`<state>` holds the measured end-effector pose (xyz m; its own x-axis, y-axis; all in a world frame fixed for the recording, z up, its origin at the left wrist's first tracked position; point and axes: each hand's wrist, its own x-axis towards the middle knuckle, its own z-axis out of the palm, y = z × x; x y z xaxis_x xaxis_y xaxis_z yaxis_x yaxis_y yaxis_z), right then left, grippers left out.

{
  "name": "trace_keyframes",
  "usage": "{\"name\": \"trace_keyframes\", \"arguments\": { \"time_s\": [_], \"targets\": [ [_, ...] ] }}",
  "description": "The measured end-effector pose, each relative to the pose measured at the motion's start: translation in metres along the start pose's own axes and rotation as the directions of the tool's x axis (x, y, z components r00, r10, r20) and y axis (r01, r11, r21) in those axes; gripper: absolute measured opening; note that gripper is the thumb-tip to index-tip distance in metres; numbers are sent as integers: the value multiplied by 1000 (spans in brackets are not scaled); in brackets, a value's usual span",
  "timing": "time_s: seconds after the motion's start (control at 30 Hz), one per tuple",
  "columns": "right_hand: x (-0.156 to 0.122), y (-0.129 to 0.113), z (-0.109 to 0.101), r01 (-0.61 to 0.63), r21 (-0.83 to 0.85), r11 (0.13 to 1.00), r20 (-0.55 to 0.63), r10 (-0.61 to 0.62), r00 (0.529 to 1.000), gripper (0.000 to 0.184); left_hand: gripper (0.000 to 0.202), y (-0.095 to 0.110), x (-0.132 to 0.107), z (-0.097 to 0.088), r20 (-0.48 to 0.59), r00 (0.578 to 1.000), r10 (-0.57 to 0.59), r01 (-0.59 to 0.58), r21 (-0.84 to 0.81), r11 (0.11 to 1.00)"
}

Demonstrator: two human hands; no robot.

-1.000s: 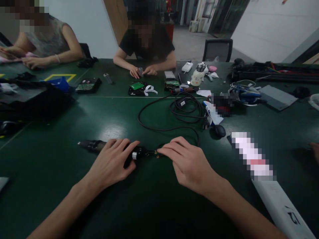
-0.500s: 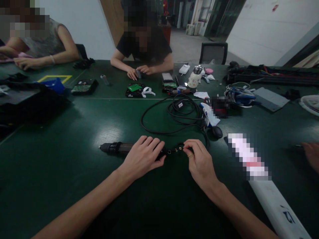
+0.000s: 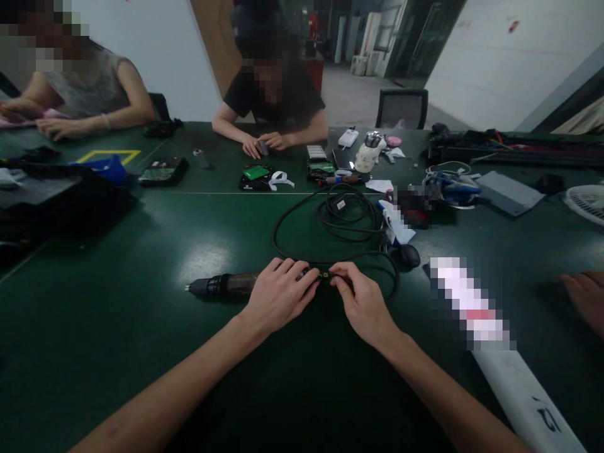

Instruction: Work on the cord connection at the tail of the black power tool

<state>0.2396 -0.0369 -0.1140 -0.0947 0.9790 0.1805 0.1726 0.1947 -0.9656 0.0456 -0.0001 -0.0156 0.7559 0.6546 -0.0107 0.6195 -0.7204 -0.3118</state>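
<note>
A dark, pen-shaped electric tool [image 3: 221, 284] lies on the green table [image 3: 141, 352], its tip pointing left. My left hand [image 3: 278, 294] is wrapped over the tool's rear end, fingers closed on it. My right hand [image 3: 362, 301] pinches the small plug at the end of the black cable [image 3: 302, 207] and holds it against the tool's rear, right beside my left fingertips. The cable loops away behind my hands to a coiled bundle.
A white tube [image 3: 514, 384] lies at the right front. A black mouse [image 3: 408, 255], circuit boards [image 3: 257, 176] and a white fan [image 3: 587, 202] lie farther back. Two people sit across the table; another person's hand [image 3: 585, 296] rests at the right edge.
My right hand has brought the cable plug leftwards until it meets the tool's rear end; the gap between my two hands has closed. The tool has stayed put since half a second ago.
</note>
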Motion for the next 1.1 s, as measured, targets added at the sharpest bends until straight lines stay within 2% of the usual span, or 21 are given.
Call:
{"name": "trace_keyframes", "arguments": {
  "time_s": [0.1,0.33,0.57,0.77,1.1],
  "targets": [
    [7,2,-1,1,31,1000,-9,-1,1000,21,25,3,0,0,-10,1000,-16,16,-5,1000],
    [12,1,-4,53,23,998,-19,-53,998,9,25,-1,-8,1,-47,999,22,-23,-29,999],
    [10,2,-9,144,-49,988,-10,-144,989,15,24,-3,-11,-1,-45,999,13,-16,-77,997],
    [8,4,-12,243,-111,964,-15,-246,969,16,23,-1,-15,-4,-48,997,52,-55,-69,996],
    [-1,5,-18,273,-184,944,-11,-279,960,19,26,-5,-17,-2,-36,996,83,-86,-109,990]
  ]
}}
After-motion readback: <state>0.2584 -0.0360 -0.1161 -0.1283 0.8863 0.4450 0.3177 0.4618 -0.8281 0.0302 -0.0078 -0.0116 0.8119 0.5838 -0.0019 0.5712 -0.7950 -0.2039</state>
